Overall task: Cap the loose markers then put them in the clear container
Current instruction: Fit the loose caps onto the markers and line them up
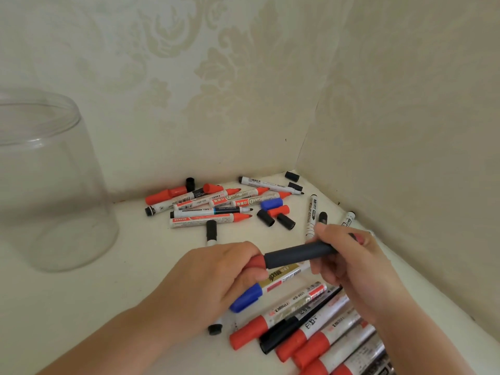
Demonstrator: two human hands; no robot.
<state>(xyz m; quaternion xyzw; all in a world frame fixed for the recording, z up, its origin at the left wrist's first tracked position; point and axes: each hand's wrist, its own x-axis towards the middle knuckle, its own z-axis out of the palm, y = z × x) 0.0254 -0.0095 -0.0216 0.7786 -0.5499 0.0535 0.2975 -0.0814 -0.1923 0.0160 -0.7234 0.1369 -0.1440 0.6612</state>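
Observation:
I hold a dark grey marker level between both hands. My left hand grips the red cap at its left end. My right hand grips the barrel's right end. A clear container stands at the far left with nothing visible inside. Several uncapped red and black markers lie in a heap near the back wall. Loose caps in black, red and blue lie beside them.
Several capped markers lie in a row under my right forearm, with a blue-capped one below my left hand. Wallpapered walls meet in a corner at the back right. The white table has bare space between the container and my hands.

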